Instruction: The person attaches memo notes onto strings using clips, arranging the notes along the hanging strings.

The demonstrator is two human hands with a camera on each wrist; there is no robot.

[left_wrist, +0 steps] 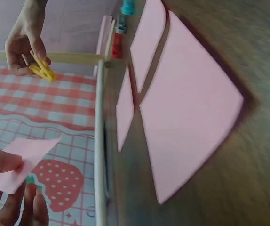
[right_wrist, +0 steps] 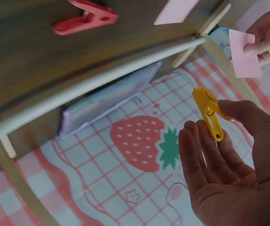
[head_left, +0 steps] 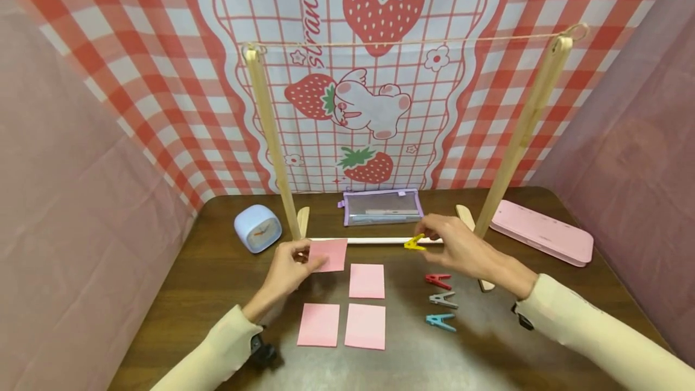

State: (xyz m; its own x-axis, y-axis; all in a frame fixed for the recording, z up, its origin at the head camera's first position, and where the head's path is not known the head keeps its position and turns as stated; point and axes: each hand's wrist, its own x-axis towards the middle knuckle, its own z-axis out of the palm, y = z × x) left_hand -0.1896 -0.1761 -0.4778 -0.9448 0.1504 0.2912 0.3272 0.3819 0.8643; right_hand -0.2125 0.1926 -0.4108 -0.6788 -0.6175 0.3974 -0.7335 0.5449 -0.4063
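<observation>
My left hand [head_left: 289,265] pinches a pink sticky note [head_left: 332,253] between thumb and fingers, held up off the table. In my right hand [head_left: 453,245] a yellow clothespin [head_left: 414,242] is pinched between thumb and fingertips; the right wrist view shows this clothespin [right_wrist: 209,113] from close by. Three more pink notes lie flat: one [head_left: 367,281] beside the lifted note, another [head_left: 318,325] at front left and a paler one [head_left: 365,326] at front right. Under the right hand lie a red clothespin [head_left: 438,280], a grey clothespin [head_left: 443,299] and a blue clothespin [head_left: 440,321].
A wooden frame has a left post [head_left: 273,143], a right post [head_left: 523,137], a low white crossbar [head_left: 374,241] and a string [head_left: 407,42] across the top. Behind it lies a mesh pencil pouch [head_left: 382,207]. A blue clock [head_left: 257,228] stands left, a pink case [head_left: 543,232] right.
</observation>
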